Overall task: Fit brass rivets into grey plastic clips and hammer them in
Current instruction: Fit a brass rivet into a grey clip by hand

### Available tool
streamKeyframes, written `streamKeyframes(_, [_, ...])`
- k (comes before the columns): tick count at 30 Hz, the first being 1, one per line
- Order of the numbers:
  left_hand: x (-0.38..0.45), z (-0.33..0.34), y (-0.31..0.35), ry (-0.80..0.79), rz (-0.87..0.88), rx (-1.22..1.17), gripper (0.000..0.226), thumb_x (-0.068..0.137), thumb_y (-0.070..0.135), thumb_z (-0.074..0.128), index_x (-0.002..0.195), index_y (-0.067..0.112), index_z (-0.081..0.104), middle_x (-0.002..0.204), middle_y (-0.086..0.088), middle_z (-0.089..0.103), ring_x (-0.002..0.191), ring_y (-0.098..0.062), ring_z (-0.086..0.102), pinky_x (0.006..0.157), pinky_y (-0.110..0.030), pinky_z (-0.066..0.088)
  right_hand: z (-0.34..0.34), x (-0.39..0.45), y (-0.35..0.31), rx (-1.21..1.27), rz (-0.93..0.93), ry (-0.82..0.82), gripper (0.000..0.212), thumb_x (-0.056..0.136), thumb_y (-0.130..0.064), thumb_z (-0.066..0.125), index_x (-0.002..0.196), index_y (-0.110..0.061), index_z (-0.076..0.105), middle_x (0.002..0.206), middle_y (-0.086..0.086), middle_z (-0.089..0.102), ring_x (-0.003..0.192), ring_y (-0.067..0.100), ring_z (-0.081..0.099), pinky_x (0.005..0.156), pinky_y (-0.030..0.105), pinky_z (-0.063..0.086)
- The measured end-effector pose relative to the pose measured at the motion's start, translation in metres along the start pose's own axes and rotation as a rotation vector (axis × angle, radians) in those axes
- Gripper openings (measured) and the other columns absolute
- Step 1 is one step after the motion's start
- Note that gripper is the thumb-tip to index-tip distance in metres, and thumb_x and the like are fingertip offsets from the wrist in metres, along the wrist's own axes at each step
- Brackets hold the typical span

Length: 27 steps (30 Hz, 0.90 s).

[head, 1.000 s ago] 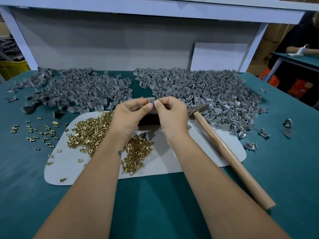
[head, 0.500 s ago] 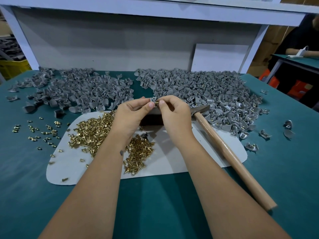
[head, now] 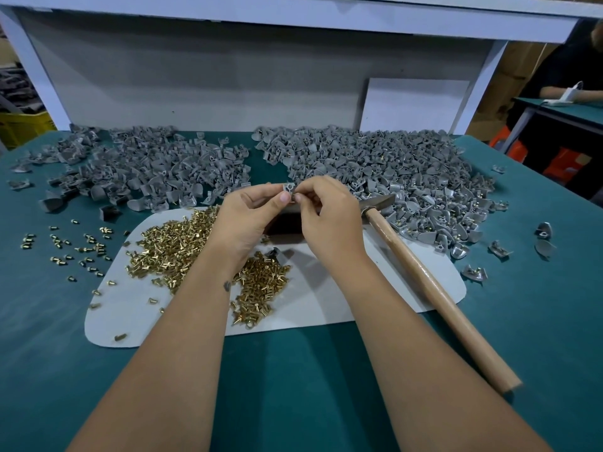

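- Loose brass rivets [head: 62, 246], too many to count, lie scattered on the teal bench mat [head: 293, 386] well to the left of the left hand.
- A pile of unfitted grey plastic clips [head: 156, 171], in the hundreds, sits beyond and to the left of the left hand.
- The main heap of short brass rivets [head: 176, 243] lies on the pale rounded work pad [head: 130, 314], under and beside the left wrist.
- The left hand [head: 248, 216] pinches one small grey plastic clip [head: 288, 188] between thumb and forefinger, raised above the pad.
- The right hand [head: 329, 216] touches that clip from the right, fingertips curled in a pinch; it probably holds a rivet, but that is too small to see.
- The coming move turns on this: the clip's hole lies directly left of the right fingertips, hands meeting tip to tip.
- One wooden-handled hammer [head: 434, 288] lies just right of the right hand, its long axis running from the head near the knuckles back towards the person; the right hand is nearer.
- A second pile of grey clips [head: 408, 177], many showing brass, spreads beyond and to the right.
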<state>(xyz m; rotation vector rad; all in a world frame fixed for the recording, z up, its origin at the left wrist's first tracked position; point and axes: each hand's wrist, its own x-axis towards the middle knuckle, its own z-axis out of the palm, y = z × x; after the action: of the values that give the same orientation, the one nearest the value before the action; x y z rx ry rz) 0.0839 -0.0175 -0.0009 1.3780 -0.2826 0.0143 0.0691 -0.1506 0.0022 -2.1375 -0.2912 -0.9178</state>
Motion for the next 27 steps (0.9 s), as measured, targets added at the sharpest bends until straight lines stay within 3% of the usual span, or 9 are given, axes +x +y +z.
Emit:
streamKeyframes(5, [-0.0025, 0.0020, 0.0004, 0.009, 0.007, -0.068, 0.031, 0.073, 0.017, 0.071, 0.103, 0.007, 0.071, 0.088, -0.006, 0.076, 0.083, -0.014, 0.073, 0.071, -0.021, 0.056, 0.0036, -0.0022, -0.0037, 0.019, 0.071, -0.004, 0.006, 0.086, -0.003, 0.061, 0.082, -0.008, 0.064, 0.082, -0.001, 0.062, 0.083, 0.017, 0.054, 0.072, 0.027, 0.041])
streamKeyframes(11, [-0.0013, 0.0014, -0.0005, 0.047, 0.008, -0.086, 0.032, 0.072, 0.016, 0.073, 0.102, 0.006, 0.072, 0.087, -0.008, 0.076, 0.083, -0.016, 0.073, 0.070, -0.022, 0.056, 0.0060, -0.0036, -0.0075, 0.049, 0.148, 0.020, 0.006, 0.087, -0.008, 0.063, 0.082, -0.010, 0.064, 0.079, -0.007, 0.060, 0.079, 0.012, 0.054, 0.069, 0.025, 0.041])
streamKeyframes(18, [-0.0025, 0.0010, 0.0000, 0.057, 0.030, -0.089, 0.028, 0.072, 0.014, 0.074, 0.099, 0.008, 0.073, 0.085, -0.007, 0.076, 0.081, -0.015, 0.074, 0.069, -0.021, 0.056, 0.0053, -0.0021, -0.0090, 0.100, 0.218, 0.003, 0.006, 0.086, -0.010, 0.064, 0.081, -0.012, 0.066, 0.079, -0.003, 0.065, 0.078, 0.015, 0.058, 0.073, 0.035, 0.049])
streamKeyframes(27, [0.0006, 0.0012, -0.0011, 0.071, 0.013, -0.077, 0.038, 0.071, 0.018, 0.075, 0.106, 0.004, 0.072, 0.091, -0.010, 0.076, 0.087, -0.020, 0.073, 0.072, -0.026, 0.058, 0.0057, -0.0017, -0.0083, 0.139, 0.252, 0.010, 0.009, 0.086, -0.010, 0.064, 0.082, -0.017, 0.067, 0.081, -0.004, 0.066, 0.080, 0.012, 0.059, 0.073, 0.029, 0.050])
